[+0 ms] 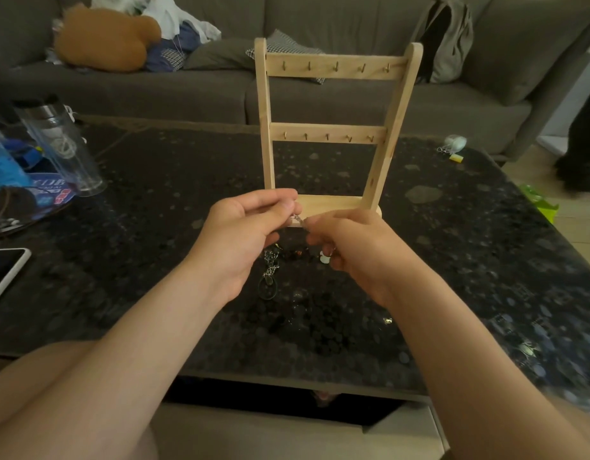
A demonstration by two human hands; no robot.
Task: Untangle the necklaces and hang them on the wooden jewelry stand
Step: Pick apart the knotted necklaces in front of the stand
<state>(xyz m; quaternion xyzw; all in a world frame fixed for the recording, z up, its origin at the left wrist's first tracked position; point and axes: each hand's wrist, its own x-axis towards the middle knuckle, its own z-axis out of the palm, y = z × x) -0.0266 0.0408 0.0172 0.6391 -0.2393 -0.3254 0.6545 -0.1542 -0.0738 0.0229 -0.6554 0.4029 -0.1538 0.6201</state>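
Over the dark tabletop [147,267], the left hand [244,227] and right hand [350,247] are meeting fingertip to fingertip, each grip pinching a silver chain [296,220]. The tangled necklaces [270,270] are bunching just beneath them. Just beyond, the wooden jewelry stand [333,66] is standing upright before a grey sofa [187,91].
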